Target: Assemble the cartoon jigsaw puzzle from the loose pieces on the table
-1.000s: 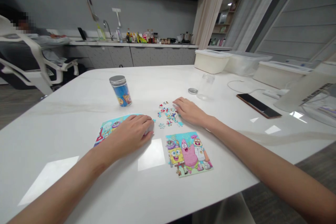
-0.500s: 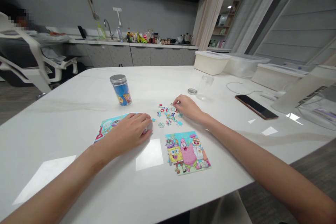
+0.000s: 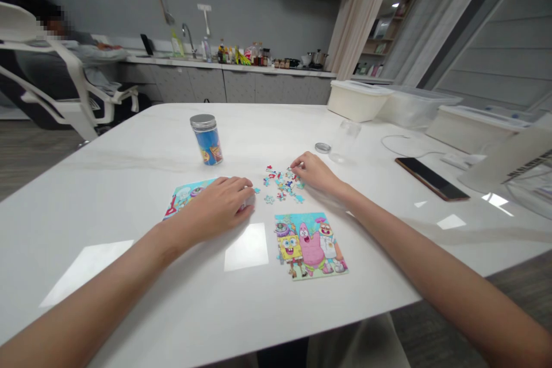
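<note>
Loose jigsaw pieces (image 3: 282,184) lie scattered in mid-table, mostly light blue, red and white. At the right edge of this pile is my right hand (image 3: 317,172), its thumb and forefinger pinched on a small jigsaw piece. My left hand (image 3: 226,201) lies palm down with fingers loosely extended, over the right part of a colourful cartoon picture sheet (image 3: 183,196). Nearer me sits a partly assembled cartoon jigsaw puzzle (image 3: 311,246) with a yellow, a pink and a white-suited figure. Its lower left corner is stepped and uneven.
Beyond my left hand stands a jar (image 3: 207,141) with a silver lid and blue contents. A clear jar (image 3: 345,141) and a loose lid (image 3: 322,148) are behind my right hand. A phone (image 3: 431,178) and lidded bins (image 3: 360,100) occupy the right. A person sits far left.
The camera view has shifted slightly, so the whole scene sits a little further right. Both hands keep nearly the same places beside the pieces and the picture sheet.
</note>
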Demonstrator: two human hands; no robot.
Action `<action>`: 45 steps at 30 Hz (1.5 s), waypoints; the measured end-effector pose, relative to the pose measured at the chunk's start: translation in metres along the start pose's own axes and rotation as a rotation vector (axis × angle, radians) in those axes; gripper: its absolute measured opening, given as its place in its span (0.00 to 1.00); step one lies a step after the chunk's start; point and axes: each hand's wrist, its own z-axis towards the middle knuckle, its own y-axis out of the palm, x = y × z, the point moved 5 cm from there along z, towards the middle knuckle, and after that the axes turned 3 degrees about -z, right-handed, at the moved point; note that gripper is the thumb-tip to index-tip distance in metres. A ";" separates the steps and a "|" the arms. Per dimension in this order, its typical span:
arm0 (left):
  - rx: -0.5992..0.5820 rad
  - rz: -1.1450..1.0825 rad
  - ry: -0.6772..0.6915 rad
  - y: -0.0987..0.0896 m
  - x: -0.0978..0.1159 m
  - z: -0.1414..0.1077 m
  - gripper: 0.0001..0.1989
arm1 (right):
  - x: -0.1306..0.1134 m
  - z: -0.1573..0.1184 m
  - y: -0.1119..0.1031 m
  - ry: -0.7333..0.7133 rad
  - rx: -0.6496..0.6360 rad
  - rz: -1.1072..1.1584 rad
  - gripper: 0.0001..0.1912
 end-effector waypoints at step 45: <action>-0.023 -0.019 0.002 -0.002 0.005 0.000 0.11 | -0.007 -0.009 -0.006 -0.033 -0.044 0.216 0.05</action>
